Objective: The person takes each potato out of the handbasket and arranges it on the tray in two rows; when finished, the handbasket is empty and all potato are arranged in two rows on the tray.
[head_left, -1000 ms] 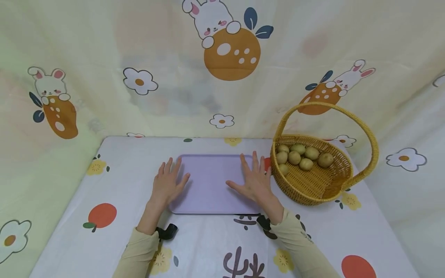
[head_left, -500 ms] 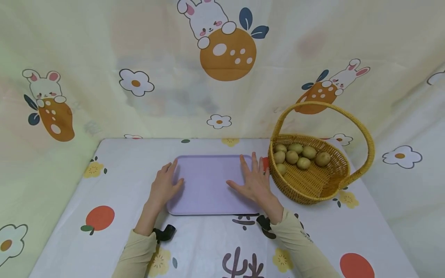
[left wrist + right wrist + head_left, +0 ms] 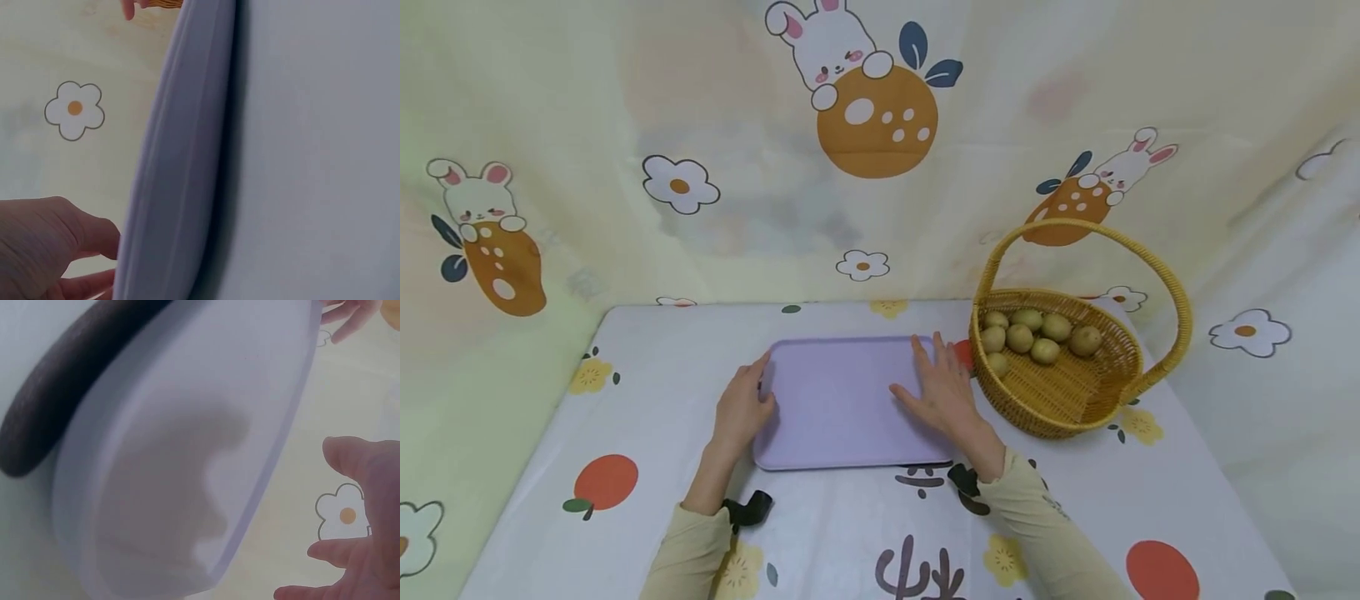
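The lilac tray (image 3: 842, 400) lies on the table (image 3: 820, 533), long axis left to right. The right hand (image 3: 943, 393) spreads at its right end; whether the left hand (image 3: 739, 410) pinches the opposite rim cannot be told.

Curtained booth (image 3: 1262, 417) — bunny-print drapes (image 3: 737, 92), flowered tablecloth (image 3: 827, 525).

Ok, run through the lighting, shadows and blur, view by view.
Head view: soft, even light, with the tray and basket easy to make out; left wrist view: a dark shadow strip along the tray's side; right wrist view: hazy, a broad soft shadow across the tray, the dark shape at upper left blurred.
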Available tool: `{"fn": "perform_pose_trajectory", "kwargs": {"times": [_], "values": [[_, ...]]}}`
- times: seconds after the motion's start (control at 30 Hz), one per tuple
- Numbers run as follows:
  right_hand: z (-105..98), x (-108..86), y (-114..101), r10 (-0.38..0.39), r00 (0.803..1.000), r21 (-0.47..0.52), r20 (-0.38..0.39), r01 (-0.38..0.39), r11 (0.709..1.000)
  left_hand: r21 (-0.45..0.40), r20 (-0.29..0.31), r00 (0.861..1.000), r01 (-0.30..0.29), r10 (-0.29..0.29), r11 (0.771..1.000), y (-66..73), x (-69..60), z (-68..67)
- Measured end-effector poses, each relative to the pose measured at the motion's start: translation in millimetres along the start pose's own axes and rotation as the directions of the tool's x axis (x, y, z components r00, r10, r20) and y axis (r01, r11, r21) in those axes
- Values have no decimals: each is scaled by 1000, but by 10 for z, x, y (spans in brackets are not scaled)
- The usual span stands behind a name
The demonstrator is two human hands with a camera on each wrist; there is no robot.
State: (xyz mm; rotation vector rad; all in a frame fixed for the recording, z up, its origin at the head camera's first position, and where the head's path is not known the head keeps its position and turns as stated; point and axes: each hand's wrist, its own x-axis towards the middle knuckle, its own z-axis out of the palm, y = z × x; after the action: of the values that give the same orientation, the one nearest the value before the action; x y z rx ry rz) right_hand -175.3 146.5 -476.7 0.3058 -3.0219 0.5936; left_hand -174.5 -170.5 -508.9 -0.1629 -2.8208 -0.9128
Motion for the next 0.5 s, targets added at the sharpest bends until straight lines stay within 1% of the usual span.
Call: {"fn": "perform_pose_trajectory", "kwargs": {"times": [0.17,0.23,0.37,0.5], "values": [[15,3,-10,-25,1000,7,0,25,1000,-48,10,1000,20,-20,999,-44,-37,-27],[14,3,-12,-36,999,18,-11,36,999,-68,13,1000,24,-23,997,-48,-44,-41],[-13,4,-9,-40,998,38,-39,42,998,-93,20,1000,17,-15,996,-38,-32,-52],[-61,5,7,-38,997,53,-66,42,998,-100,19,1000,1,1,995,-29,-9,-40]]}}
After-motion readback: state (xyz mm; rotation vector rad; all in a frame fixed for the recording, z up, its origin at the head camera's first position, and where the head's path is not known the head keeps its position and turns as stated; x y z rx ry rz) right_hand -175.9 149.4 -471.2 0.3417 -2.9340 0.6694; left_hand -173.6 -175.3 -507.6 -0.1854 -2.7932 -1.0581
